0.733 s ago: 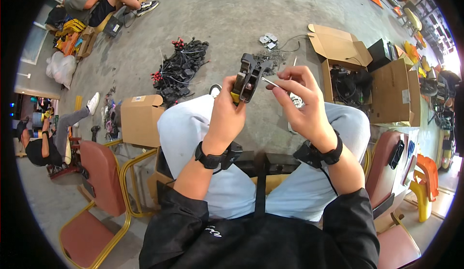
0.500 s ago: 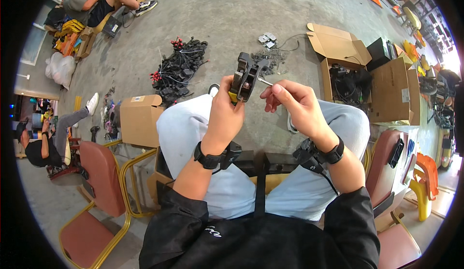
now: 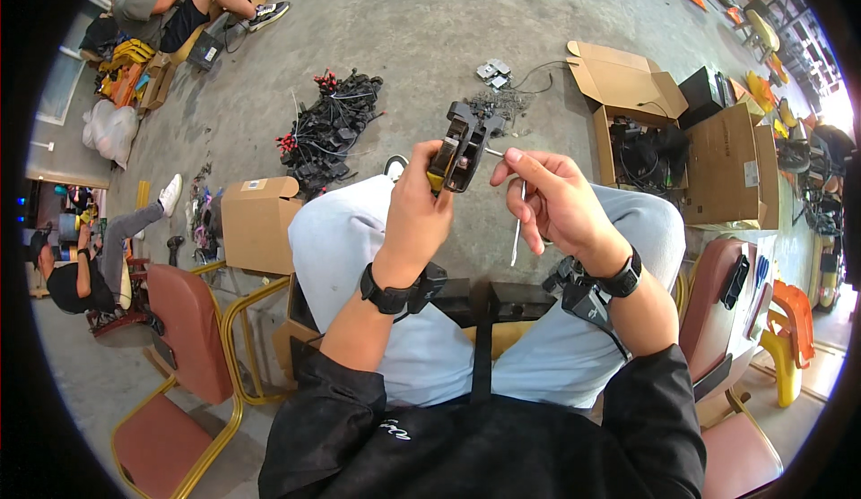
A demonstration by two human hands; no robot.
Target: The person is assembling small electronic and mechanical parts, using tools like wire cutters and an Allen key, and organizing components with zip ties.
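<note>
In front of my knees, my left hand (image 3: 419,210) is closed around a black plastic part (image 3: 465,147) with an open hollow side and a bit of yellow near its lower end. The part stands roughly upright, its top above the fingers. Just to its right, my right hand (image 3: 558,196) has its thumb and forefinger together at a short metal piece (image 3: 493,151) reaching the part's side. A thin metal rod (image 3: 516,237), like a screwdriver shaft, hangs down from between the right fingers. Its handle, if any, is hidden by the hand.
A heap of black parts with red tips (image 3: 330,130) lies on the floor ahead. Small metal pieces (image 3: 495,73) lie farther right. Cardboard boxes (image 3: 260,228) flank my legs. Brown chairs (image 3: 190,329) stand at both sides. Another person (image 3: 157,6) sits at far left.
My right hand has turned and opened out some fingers. The thin metal rod now points down below them. The black part has tilted slightly in my left hand.
</note>
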